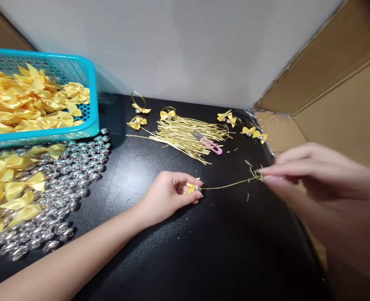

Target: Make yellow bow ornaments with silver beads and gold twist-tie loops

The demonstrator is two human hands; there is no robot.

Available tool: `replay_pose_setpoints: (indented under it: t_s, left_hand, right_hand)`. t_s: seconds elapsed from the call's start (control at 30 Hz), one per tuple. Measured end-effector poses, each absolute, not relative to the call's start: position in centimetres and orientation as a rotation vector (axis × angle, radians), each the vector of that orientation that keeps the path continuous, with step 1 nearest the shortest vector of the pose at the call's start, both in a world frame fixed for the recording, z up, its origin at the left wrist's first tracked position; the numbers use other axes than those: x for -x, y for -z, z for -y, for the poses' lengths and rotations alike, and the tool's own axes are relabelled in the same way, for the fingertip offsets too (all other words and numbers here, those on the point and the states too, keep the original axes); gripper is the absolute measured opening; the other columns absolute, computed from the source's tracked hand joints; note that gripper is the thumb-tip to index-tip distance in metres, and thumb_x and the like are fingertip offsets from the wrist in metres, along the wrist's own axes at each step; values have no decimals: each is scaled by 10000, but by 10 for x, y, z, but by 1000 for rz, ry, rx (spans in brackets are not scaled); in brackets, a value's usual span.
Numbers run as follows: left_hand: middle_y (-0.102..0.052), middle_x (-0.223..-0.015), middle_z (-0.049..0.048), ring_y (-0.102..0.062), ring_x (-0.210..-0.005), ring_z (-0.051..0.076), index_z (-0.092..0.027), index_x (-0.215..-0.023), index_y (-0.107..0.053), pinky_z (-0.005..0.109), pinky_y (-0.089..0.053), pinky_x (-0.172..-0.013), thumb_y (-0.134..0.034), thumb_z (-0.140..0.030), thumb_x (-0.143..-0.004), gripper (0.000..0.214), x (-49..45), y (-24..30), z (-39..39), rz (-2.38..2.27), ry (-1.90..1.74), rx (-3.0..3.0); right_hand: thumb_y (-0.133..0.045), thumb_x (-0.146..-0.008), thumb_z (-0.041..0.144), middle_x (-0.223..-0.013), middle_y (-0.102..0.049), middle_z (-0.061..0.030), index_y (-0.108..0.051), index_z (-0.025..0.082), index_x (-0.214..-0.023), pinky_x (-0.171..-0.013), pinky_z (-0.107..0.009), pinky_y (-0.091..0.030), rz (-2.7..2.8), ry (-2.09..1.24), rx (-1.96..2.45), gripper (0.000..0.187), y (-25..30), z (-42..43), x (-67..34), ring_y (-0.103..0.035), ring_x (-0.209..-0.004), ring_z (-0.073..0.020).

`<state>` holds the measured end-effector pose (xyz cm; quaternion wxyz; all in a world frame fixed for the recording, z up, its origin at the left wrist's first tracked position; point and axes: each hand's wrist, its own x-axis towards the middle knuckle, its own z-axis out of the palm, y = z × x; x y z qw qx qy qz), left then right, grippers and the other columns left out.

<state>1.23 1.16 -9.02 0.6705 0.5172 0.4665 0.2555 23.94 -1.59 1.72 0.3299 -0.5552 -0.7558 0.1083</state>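
My left hand [169, 196] rests on the black table [178, 259], its fingers pinched on a small yellow bow [191, 188] with a silver bead. A thin gold cord [229, 184] runs taut from the bow to the right. My right hand [307, 175] is raised above the table edge and pinches the cord's far, frayed end between fingertips.
A turquoise basket [92, 104] full of yellow bows stands at the back left. Silver beads [75, 175] and loose bows lie spread at left. A bundle of gold cords [181, 136] with pink snips [210, 144] lies at the back. Finished bow rings [139, 106] sit near the wall. Cardboard [329, 92] stands at right.
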Motion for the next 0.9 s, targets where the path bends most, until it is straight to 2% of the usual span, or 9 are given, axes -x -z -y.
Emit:
replay_pose_setpoints:
  t_s: [0.13, 0.27, 0.5, 0.7, 0.9]
  left_hand:
    - [-768, -738, 65, -721, -664, 165, -123, -917, -725, 252, -564, -640, -750, -241, -707, 242, -13, 88, -12, -1035, -592, -1158]
    - [-766, -726, 46, -715, -668, 167, -139, -868, -731, 247, -556, -625, -748, -233, -707, 188, -13, 88, -13, -1022, -604, -1178]
    - [-765, -764, 60, -686, -659, 164, -129, -901, -739, 252, -518, -612, -725, -258, -731, 214, -12, 88, -13, -1022, -560, -1233]
    - [-748, -732, 50, -640, -617, 143, -125, -901, -746, 234, -474, -570, -706, -258, -736, 215, -12, 89, -13, -1033, -554, -1311]
    - [-738, -706, 32, -632, -594, 144, -143, -897, -755, 238, -476, -561, -696, -273, -745, 208, -11, 90, -13, -1030, -551, -1349]
  right_hand:
    - [-606, -815, 96, -718, -661, -5, -722, 224, -792, -537, -232, -456, 2165, -509, 1365, 174, 17, 14, -209, -609, -619, -106]
    - [-584, -809, 77, -713, -656, -1, -694, 210, -760, -558, -215, -470, 2132, -697, 1350, 179, 41, 13, -194, -604, -606, -101]
    - [-623, -754, 91, -613, -550, 43, -549, 192, -708, -550, -200, -447, 1971, -997, 1418, 133, 45, 9, -192, -509, -549, -79]
    - [-632, -724, 135, -649, -547, 36, -519, 196, -710, -551, -222, -445, 1753, -1332, 1496, 130, 51, 3, -191, -500, -566, -87]
    - [-645, -688, 150, -652, -541, 35, -505, 192, -684, -538, -218, -436, 1633, -1446, 1530, 146, 52, -1, -188, -484, -559, -80]
